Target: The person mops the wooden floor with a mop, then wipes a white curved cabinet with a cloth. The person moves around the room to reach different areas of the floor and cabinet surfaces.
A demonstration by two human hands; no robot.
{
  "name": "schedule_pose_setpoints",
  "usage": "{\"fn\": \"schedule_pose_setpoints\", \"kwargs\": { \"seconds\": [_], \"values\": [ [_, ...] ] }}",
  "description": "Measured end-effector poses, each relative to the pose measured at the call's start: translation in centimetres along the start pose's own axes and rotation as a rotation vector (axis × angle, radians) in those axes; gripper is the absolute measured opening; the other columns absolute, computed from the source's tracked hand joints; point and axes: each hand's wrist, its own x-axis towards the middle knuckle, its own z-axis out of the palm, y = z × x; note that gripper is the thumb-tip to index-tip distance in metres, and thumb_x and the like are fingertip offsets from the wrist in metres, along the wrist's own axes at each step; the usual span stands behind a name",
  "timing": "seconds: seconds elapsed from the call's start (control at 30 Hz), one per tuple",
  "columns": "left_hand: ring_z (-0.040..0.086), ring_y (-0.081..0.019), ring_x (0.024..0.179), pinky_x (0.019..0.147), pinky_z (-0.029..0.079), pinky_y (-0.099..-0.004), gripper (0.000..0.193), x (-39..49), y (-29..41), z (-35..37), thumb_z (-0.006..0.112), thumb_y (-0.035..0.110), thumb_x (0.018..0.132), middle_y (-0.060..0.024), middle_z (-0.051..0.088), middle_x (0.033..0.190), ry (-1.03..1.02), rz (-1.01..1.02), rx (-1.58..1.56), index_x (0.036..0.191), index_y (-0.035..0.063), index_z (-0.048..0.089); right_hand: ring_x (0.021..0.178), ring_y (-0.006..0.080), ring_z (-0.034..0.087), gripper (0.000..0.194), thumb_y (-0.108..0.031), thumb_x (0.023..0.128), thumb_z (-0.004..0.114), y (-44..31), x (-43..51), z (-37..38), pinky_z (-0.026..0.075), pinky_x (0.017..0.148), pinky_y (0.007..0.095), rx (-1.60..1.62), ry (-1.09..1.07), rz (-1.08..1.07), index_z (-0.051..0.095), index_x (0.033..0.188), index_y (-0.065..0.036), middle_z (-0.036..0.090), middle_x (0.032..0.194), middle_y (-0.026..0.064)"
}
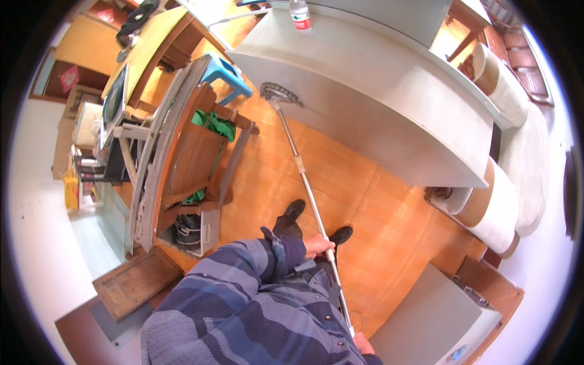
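My left hand (318, 247) is closed around the middle of a mop's metal pole (315, 203). Lower down, at the picture's bottom edge, my right hand (363, 343) grips the pole near its end and is partly cut off. The pole slants away from my body to a grey string mop head (279, 93). That head is at the left part of a long grey cabinet's front panel (346, 123); whether it touches the panel or only the floor, I cannot tell. Orange-brown tiles (333, 171) lie under the pole and around my shoes.
A blue plastic stool (226, 77) stands left of the mop head. A wooden chair (196, 159) and stacked boards line the left side. A plastic bottle (300, 18) is on the cabinet. A white sofa (497, 210) and a grey box-like unit (429, 315) are at right.
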Motion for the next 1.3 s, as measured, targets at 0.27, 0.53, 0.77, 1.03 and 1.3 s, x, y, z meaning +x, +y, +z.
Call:
{"fn": "schedule_pose_setpoints", "kwargs": {
  "seconds": [0.27,0.53,0.77,1.03,1.3],
  "values": [
    [0.069,-0.0216,0.063,0.051,0.05,-0.0285,0.019,-0.5,4.0,-15.5,0.066,0.016,0.093,-0.0153,0.074,0.08,0.023,-0.05,0.09,0.085,-0.001,0.072,0.072,0.0254,0.069,0.03,-0.022,0.083,0.077,-12.6,2.8,11.2,0.054,0.069,0.0406,0.204,0.088,0.032,0.075,0.103,0.0,0.072,0.079,0.0152],
    [0.072,-0.0257,0.079,0.06,0.055,-0.0414,0.019,3.0,8.4,-24.0,0.061,0.023,0.095,-0.0143,0.075,0.092,0.162,-0.035,-0.156,0.093,0.004,0.066,0.071,0.0308,0.068,0.025,-0.019,0.082,0.077,-31.2,-0.8,11.4,0.053,0.068,0.0409,0.297,0.326,-0.167,0.067,0.089,0.003,0.071,0.077,0.02],
    [0.069,-0.0271,0.07,0.051,0.051,-0.0434,0.014,5.4,9.0,-23.0,0.06,0.019,0.095,-0.0097,0.066,0.079,0.169,-0.07,-0.2,0.088,0.0068,0.062,0.065,0.0207,0.062,0.027,-0.018,0.082,0.08,-32.4,0.0,13.2,0.049,0.061,0.0389,0.488,0.415,-0.137,0.064,0.085,0.004,0.066,0.07,0.0138],
    [0.066,-0.0271,0.07,0.062,0.052,-0.04,0.01,8.9,2.1,-12.1,0.058,0.015,0.094,-0.0101,0.066,0.08,-0.036,-0.231,0.065,0.095,0.0067,0.063,0.067,0.0125,0.058,0.022,-0.014,0.082,0.081,-23.2,-3.6,17.5,0.048,0.062,0.0325,0.72,0.494,-0.046,0.066,0.086,0.002,0.064,0.072,0.0056],
    [0.064,-0.0219,0.082,0.076,0.048,-0.0469,0.007,12.1,-1.9,2.5,0.053,0.018,0.1,-0.0019,0.066,0.086,-0.145,-0.372,0.342,0.1,0.0122,0.057,0.071,0.0114,0.06,0.016,-0.005,0.081,0.08,-13.9,-6.4,19.1,0.051,0.066,0.0313,0.956,0.625,0.044,0.068,0.089,0.002,0.066,0.077,0.0039]
  ]
}}
